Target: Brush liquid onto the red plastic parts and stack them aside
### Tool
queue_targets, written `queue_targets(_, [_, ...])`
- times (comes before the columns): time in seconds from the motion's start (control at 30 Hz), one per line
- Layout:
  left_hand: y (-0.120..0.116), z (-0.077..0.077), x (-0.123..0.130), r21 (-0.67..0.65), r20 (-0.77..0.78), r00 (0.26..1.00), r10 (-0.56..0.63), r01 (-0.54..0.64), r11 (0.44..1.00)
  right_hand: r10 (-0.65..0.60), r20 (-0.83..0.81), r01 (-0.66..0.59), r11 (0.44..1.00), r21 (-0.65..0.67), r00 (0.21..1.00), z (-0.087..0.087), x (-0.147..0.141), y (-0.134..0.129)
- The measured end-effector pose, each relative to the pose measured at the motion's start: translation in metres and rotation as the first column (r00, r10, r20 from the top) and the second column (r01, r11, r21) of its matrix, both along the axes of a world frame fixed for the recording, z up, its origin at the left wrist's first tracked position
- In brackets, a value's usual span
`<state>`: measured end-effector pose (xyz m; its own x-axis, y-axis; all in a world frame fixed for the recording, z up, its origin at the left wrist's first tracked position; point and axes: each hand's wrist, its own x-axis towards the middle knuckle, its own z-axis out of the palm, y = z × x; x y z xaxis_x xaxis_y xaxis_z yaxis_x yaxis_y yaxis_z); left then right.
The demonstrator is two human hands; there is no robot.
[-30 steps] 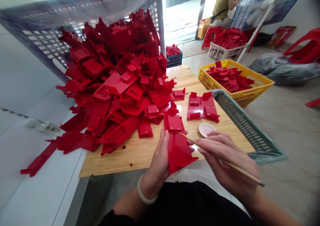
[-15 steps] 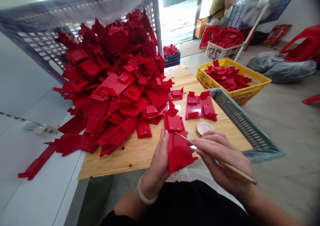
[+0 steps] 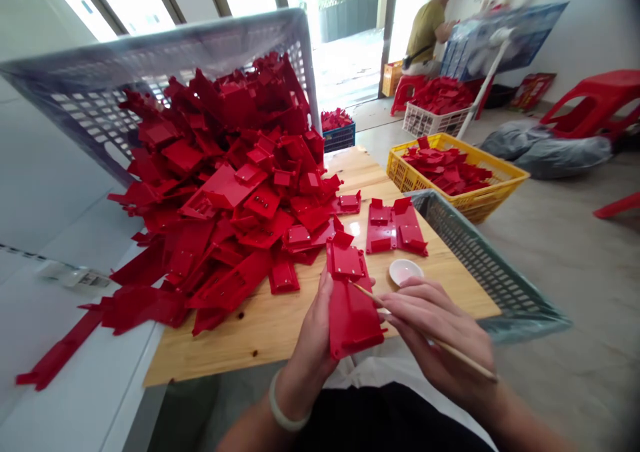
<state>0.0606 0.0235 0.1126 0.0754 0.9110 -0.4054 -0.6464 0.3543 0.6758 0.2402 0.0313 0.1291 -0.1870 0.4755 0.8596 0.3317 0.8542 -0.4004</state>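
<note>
My left hand [image 3: 313,332] is shut on a glossy red moulded plastic part [image 3: 353,319], holding it upright against the palm with the fingers behind it. My right hand [image 3: 435,332] pinches a thin wooden stick [image 3: 450,349], and its pointed end sits at the top edge of the part. Just beyond my right fingers, a small white dish [image 3: 406,272] with a little liquid rests on the wooden board [image 3: 250,345]. Two more red parts [image 3: 395,229] lie flat beyond my hands.
A large heap of red parts [image 3: 225,192] spills from a tipped grey crate [image 3: 150,52] onto the board. A grey mesh basket [image 3: 480,272] leans at the board's right edge. Beyond stand a yellow crate of red parts [image 3: 450,179] and a co-worker [image 3: 427,32].
The whole view has tilted upward and shifted, showing more of the room behind. The red part in my left hand appears slightly turned, and the stick's end stays near its top edge.
</note>
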Motion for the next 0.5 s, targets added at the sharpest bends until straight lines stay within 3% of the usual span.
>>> queue_targets(0.07, [0.007, 0.001, -0.001, 0.024, -0.037, 0.999, -0.012, 0.013, 1.000, -0.041, -0.025, 0.041, 0.999, 0.005, 0.999, -0.001, 0.006, 0.002])
queue_targets(0.13, [0.024, 0.001, -0.001, 0.075, -0.099, 0.990, -0.103, 0.111, 0.991, -0.135, -0.074, 0.133, 0.991, -0.026, 0.988, -0.006, 0.016, 0.004])
queue_targets(0.27, [0.093, -0.002, 0.014, 0.276, -0.359, 0.920, -0.157, 0.265, 0.924, -0.301, -0.215, 0.292, 0.954, -0.072, 0.929, -0.023, 0.042, 0.004])
queue_targets(0.37, [0.157, -0.005, 0.045, 0.340, -0.550, 0.819, -0.162, 0.397, 0.852, -0.350, -0.271, 0.341, 0.937, -0.079, 0.897, -0.033, 0.056, 0.001])
queue_targets(0.5, [0.220, -0.013, 0.086, 0.228, -0.764, 0.619, -0.183, 0.524, 0.820, -0.373, -0.243, 0.360, 0.928, -0.096, 0.895, -0.041, 0.069, -0.002])
